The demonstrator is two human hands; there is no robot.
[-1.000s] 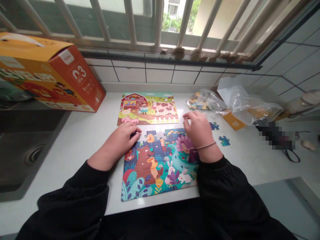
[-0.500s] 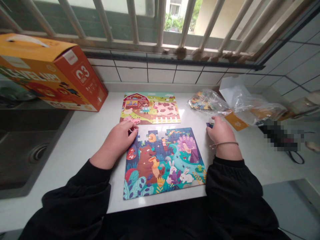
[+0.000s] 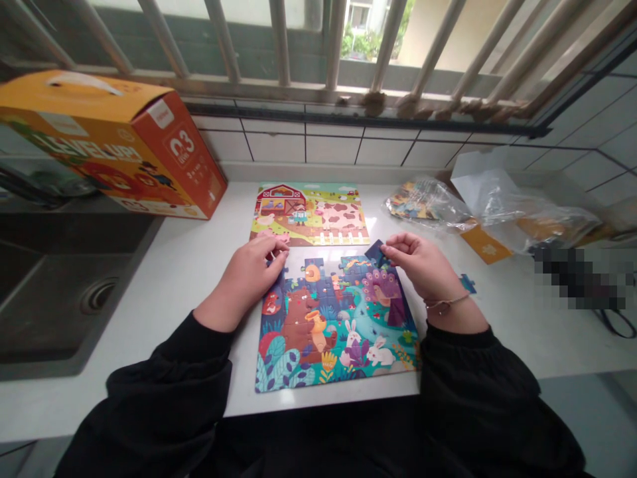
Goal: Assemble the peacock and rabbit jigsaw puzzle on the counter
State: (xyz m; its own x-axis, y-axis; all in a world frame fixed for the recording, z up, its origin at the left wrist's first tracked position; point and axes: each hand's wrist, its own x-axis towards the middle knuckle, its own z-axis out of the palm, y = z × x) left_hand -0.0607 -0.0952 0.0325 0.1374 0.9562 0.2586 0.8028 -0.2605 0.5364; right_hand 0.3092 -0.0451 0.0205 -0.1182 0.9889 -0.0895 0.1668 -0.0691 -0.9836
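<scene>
A forest jigsaw puzzle (image 3: pixel 303 312) with a bear, rabbits and a peacock lies on the white counter, its top edge uneven with gaps. My right hand (image 3: pixel 421 265) pinches a dark blue puzzle piece (image 3: pixel 374 252) between thumb and fingers, tilted above the puzzle's upper right edge. At the upper left corner my left hand (image 3: pixel 249 282) rests with curled fingers, thumb close to the index finger; whatever is between them is hidden. Beyond the forest picture lies a farm puzzle (image 3: pixel 311 216) with a barn and a cow. Another loose puzzle piece (image 3: pixel 468 283) lies beside my right wrist.
An orange box (image 3: pixel 179 156) with a handle stands at the back left, by a dark sink (image 3: pixel 54 285). A clear bag of puzzle pieces (image 3: pixel 423 202), crumpled plastic packaging (image 3: pixel 497 192) and an orange card (image 3: pixel 486 244) lie at the back right.
My right hand has moved left from the counter to the puzzle's upper right edge, carrying the dark blue piece. The loose piece by the wrist has come into sight. My left hand stays at its corner.
</scene>
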